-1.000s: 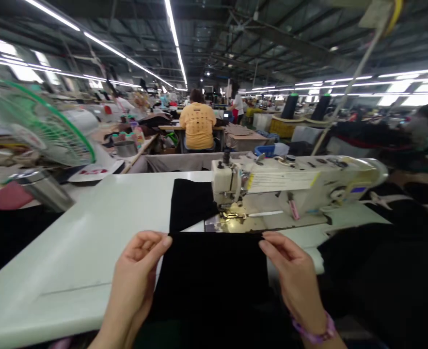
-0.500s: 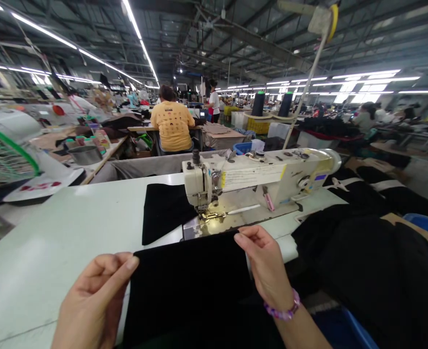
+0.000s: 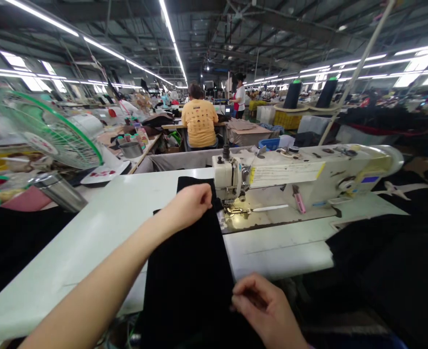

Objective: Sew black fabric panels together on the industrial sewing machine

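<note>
A long piece of black fabric (image 3: 192, 276) runs from the sewing machine's (image 3: 282, 174) needle area back toward me over the table's front edge. My left hand (image 3: 195, 201) is closed on its far right edge, just left of the presser foot. Lower down, my right hand (image 3: 261, 305) pinches the same right edge near the table front. Another black fabric piece (image 3: 190, 182) lies beyond my left hand, partly covered. The machine's lamp lights the metal guide (image 3: 239, 211) beside the needle, and the needle itself is too small to make out.
At left stand a green-rimmed fan (image 3: 50, 131) and a steel flask (image 3: 59, 189). A pink-handled cutter (image 3: 299, 199) rests against the machine. Dark fabric (image 3: 388, 271) is heaped at right. Ahead, a person in a yellow shirt (image 3: 199, 123) sits facing away.
My left hand has carried the fabric's far corner forward and right to the machine. My right hand has come lower and nearer me. The fabric has turned lengthwise, and the view has swung left.
</note>
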`<state>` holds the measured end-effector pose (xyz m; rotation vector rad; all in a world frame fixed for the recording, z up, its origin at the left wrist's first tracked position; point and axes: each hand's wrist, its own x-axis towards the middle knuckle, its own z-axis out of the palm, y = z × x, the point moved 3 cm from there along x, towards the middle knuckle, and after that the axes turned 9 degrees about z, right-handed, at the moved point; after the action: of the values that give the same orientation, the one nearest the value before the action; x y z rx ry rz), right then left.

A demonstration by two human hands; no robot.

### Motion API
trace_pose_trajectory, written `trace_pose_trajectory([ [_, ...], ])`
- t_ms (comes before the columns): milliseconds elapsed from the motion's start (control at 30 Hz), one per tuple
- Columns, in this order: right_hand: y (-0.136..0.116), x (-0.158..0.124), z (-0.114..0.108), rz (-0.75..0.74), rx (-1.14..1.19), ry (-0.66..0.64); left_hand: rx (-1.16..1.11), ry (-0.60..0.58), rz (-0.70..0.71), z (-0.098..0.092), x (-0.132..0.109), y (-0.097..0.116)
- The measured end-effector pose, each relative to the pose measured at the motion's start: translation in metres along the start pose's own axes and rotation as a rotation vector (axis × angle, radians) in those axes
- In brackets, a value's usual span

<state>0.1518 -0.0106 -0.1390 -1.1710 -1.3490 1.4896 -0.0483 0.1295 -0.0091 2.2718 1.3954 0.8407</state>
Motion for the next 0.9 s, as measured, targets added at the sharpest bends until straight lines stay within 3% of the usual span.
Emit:
trace_pose_trajectory([
  [67,0.019,0.004,-0.001,-0.064,-0.098,0.152,-0.024,-0.048,-0.014,0.037,0.009,-0.025],
  [133,0.029,0.008,-0.005,-0.227,-0.251,0.226,-0.050,-0.047,-0.029,0.067,0.008,-0.046],
  [233,0.028,0.011,-0.010,-0.513,-0.456,0.226,-0.077,-0.003,-0.060,0.089,0.000,-0.064],
  [300,0.025,0.010,-0.013,-0.644,-0.572,0.225,-0.088,0.021,-0.069,0.091,-0.004,-0.069],
  [400,0.020,0.011,-0.013,-0.721,-0.682,0.230,-0.100,0.022,-0.069,0.089,-0.004,-0.071],
  [733,0.002,0.029,-0.010,-0.724,-0.788,0.285,-0.019,-0.019,-0.177,0.100,0.043,-0.090],
  [900,0.003,0.033,-0.014,-0.762,-0.775,0.199,0.109,-0.019,-0.178,0.093,0.043,-0.075],
])
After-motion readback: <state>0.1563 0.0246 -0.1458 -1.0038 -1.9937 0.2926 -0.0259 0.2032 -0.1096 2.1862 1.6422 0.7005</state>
